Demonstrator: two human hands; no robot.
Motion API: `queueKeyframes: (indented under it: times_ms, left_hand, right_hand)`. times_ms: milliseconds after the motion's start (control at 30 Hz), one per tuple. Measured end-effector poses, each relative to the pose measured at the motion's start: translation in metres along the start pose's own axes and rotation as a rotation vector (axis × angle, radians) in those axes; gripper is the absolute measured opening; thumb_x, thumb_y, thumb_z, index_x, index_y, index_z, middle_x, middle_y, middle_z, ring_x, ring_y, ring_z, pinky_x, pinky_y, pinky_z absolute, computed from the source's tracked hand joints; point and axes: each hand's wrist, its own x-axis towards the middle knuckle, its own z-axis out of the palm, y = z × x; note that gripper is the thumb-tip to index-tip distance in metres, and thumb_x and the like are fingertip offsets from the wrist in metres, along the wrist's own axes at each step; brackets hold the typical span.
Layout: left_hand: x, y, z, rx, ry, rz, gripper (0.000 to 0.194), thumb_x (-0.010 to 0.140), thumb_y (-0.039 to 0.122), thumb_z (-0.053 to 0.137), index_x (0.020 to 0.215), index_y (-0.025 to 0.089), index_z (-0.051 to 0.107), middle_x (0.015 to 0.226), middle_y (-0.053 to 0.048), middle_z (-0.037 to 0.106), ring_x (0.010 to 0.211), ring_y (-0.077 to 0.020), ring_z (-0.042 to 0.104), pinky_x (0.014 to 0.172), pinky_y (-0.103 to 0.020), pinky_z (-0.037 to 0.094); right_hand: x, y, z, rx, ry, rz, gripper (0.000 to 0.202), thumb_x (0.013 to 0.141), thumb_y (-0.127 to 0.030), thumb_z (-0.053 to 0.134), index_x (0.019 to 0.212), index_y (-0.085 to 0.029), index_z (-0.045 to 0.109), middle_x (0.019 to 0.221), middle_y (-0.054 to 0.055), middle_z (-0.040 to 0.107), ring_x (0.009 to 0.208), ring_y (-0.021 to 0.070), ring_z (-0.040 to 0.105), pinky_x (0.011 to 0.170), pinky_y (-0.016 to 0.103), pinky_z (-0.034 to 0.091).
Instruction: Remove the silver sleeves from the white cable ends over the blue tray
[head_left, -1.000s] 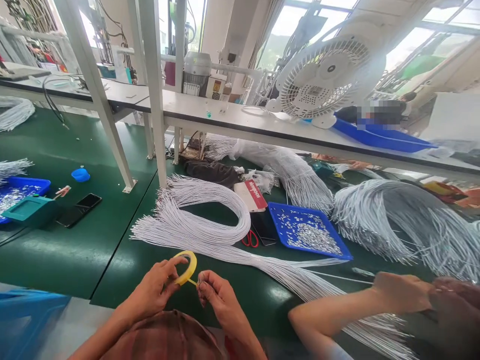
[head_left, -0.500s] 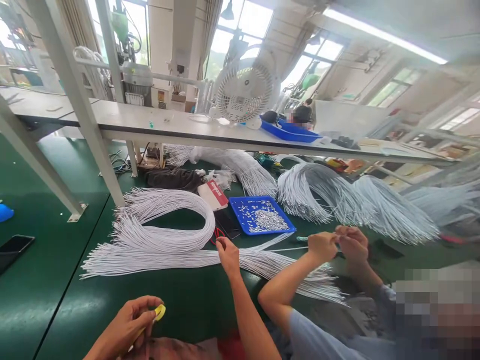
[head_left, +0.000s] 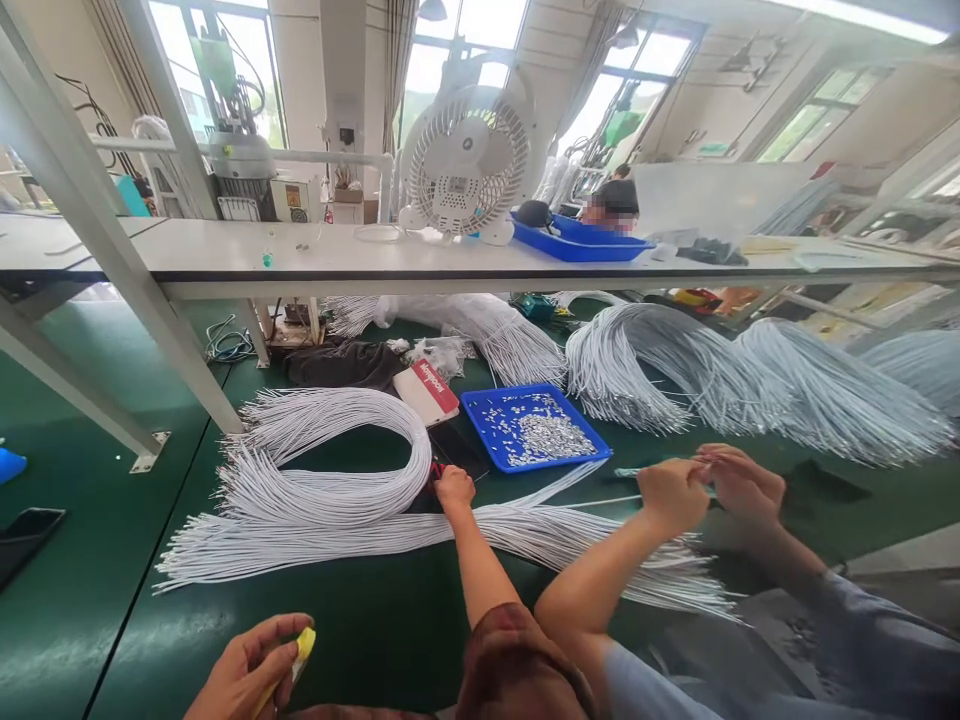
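At the lower left, my left hand (head_left: 251, 665) pinches a small yellow item (head_left: 303, 648) between thumb and fingers. My right hand (head_left: 454, 488) reaches across the long white cable bundle (head_left: 330, 535), its fingers closed on the red-handled tool (head_left: 437, 473); the rest of that tool is hidden or too dark to make out. Behind the straight bundle lies a looped bundle of white cables (head_left: 360, 405). A blue tray (head_left: 471, 408) of small metallic pieces sits just beyond my right hand, beside a red and white box (head_left: 426, 391).
A co-worker's hands (head_left: 705, 487) work close together at the right, their forearm beside mine. More cable bundles (head_left: 675, 365) lie behind. A raised white shelf (head_left: 345, 255) carries a fan (head_left: 466, 165); its slanted metal post (head_left: 180, 335) stands left. A phone (head_left: 28, 535) lies far left.
My right hand has reached forward and closed on the red-handled tool. My left hand still holds the yellow item, now turned more upright. The camera view has shifted and levelled.
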Motion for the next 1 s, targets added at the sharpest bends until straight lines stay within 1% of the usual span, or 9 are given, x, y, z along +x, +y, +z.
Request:
queueKeyframes:
  times_ms: [100, 233, 367, 500, 567, 633, 733, 833, 1000]
  left_hand:
    - [-0.003, 0.008, 0.004, -0.065, -0.003, -0.001, 0.075, 0.054, 0.062, 0.070, 0.107, 0.011, 0.056, 0.045, 0.005, 0.048, 0.032, -0.0025, 0.025, 0.034, -0.016, 0.015]
    - [0.001, 0.008, 0.004, -0.132, -0.056, -0.016, 0.071, 0.058, 0.057, 0.071, 0.109, 0.011, 0.055, 0.045, 0.005, 0.048, 0.031, -0.0019, 0.025, 0.034, -0.016, 0.017]
    - [0.008, 0.004, 0.000, -0.143, -0.183, -0.010, 0.060, 0.068, 0.049, 0.069, 0.112, 0.011, 0.054, 0.050, 0.004, 0.049, 0.035, -0.0018, 0.028, 0.035, -0.015, 0.020]
    - [0.009, 0.005, -0.002, -0.127, -0.237, 0.013, 0.054, 0.077, 0.044, 0.063, 0.117, 0.011, 0.051, 0.056, 0.003, 0.051, 0.038, -0.0020, 0.031, 0.037, -0.015, 0.021]
    - [0.007, 0.005, -0.003, -0.130, -0.260, 0.036, 0.050, 0.079, 0.040, 0.062, 0.118, 0.011, 0.051, 0.062, 0.002, 0.052, 0.040, -0.0018, 0.034, 0.039, -0.014, 0.023]
    - [0.005, 0.005, -0.006, -0.138, -0.272, 0.055, 0.049, 0.079, 0.037, 0.062, 0.120, 0.012, 0.051, 0.066, 0.001, 0.053, 0.042, -0.0020, 0.036, 0.040, -0.015, 0.025]
    - [0.002, 0.002, -0.010, -0.150, -0.273, 0.066, 0.051, 0.078, 0.035, 0.061, 0.122, 0.011, 0.049, 0.066, 0.001, 0.052, 0.042, -0.0028, 0.037, 0.040, -0.016, 0.027]
    - [0.001, -0.002, -0.015, -0.158, -0.283, 0.073, 0.053, 0.078, 0.035, 0.061, 0.123, 0.011, 0.048, 0.066, 0.001, 0.053, 0.042, -0.0034, 0.038, 0.040, -0.016, 0.027]
    - [0.002, -0.005, -0.018, -0.169, -0.319, 0.064, 0.056, 0.078, 0.032, 0.061, 0.127, 0.012, 0.044, 0.068, 0.000, 0.054, 0.042, -0.0043, 0.039, 0.039, -0.017, 0.028]
  right_hand:
    - [-0.008, 0.014, -0.019, 0.190, -0.055, 0.026, 0.023, 0.085, -0.032, 0.055, 0.092, -0.010, 0.058, 0.090, 0.007, 0.061, 0.082, 0.0166, 0.059, 0.075, 0.034, 0.048]
    - [-0.052, 0.035, -0.042, 0.572, -0.224, -0.035, 0.042, 0.085, -0.051, 0.041, 0.097, -0.013, 0.054, 0.078, 0.006, 0.056, 0.064, 0.0143, 0.056, 0.055, 0.026, 0.045]
    - [-0.117, 0.043, -0.047, 0.897, -0.413, -0.142, 0.066, 0.072, -0.076, 0.035, 0.100, -0.019, 0.050, 0.081, 0.004, 0.049, 0.061, 0.0134, 0.050, 0.056, 0.028, 0.045]
    - [-0.172, 0.038, -0.041, 1.080, -0.672, -0.229, 0.086, 0.065, -0.087, 0.005, 0.098, -0.020, 0.048, 0.076, 0.001, 0.041, 0.058, 0.0135, 0.043, 0.062, 0.035, 0.047]
    - [-0.193, 0.036, -0.038, 0.986, -0.753, -0.352, 0.085, 0.066, -0.086, 0.004, 0.097, -0.020, 0.048, 0.075, 0.001, 0.040, 0.060, 0.0140, 0.042, 0.065, 0.035, 0.046]
    - [-0.210, 0.034, -0.035, 0.816, -0.765, -0.469, 0.071, 0.068, -0.082, 0.034, 0.095, -0.019, 0.053, 0.078, 0.001, 0.042, 0.066, 0.0145, 0.042, 0.067, 0.031, 0.042]
    - [-0.233, 0.033, -0.031, 0.445, -0.657, -0.561, 0.041, 0.062, -0.049, 0.071, 0.087, -0.019, 0.058, 0.081, 0.000, 0.046, 0.072, 0.0146, 0.041, 0.066, 0.026, 0.037]
    - [-0.250, 0.031, -0.025, 0.064, -0.547, -0.647, 0.030, 0.065, -0.034, 0.070, 0.088, -0.019, 0.057, 0.087, 0.001, 0.050, 0.076, 0.0154, 0.044, 0.067, 0.026, 0.037]
    - [-0.262, 0.029, -0.016, -0.132, -0.455, -0.701, 0.033, 0.071, -0.040, 0.066, 0.093, -0.017, 0.056, 0.094, 0.006, 0.053, 0.085, 0.0203, 0.048, 0.074, 0.032, 0.040]
